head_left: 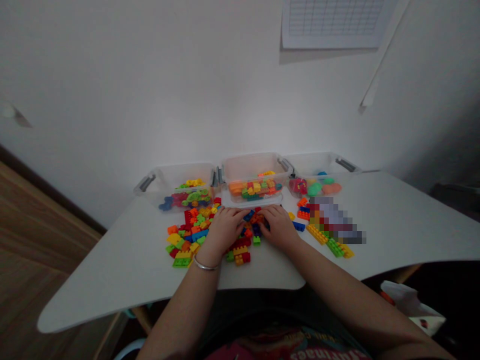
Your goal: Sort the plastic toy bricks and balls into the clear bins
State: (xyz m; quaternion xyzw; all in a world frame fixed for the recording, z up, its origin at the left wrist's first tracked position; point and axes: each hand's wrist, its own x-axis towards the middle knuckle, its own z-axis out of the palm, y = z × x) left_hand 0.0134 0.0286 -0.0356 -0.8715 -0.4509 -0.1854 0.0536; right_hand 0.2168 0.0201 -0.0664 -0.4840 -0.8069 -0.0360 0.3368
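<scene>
Both hands are among plastic building bricks on a white table. The curled fingertips of my left hand, with a bracelet on its wrist, close on a dark blue building brick. Across from it, the fingers and thumb of my right hand bend inward beside orange bricks; whatever they grip is too small and dim to make out. A mixed heap of bricks spreads to the left. Below the hands lie a green brick and a yellow brick.
Clear plastic boxes holding toy pieces line the wall: a left box, a middle box and a right box. Joined yellow bricks and green bricks lie at right beside a blurred-out patch. The white table has a curved front edge.
</scene>
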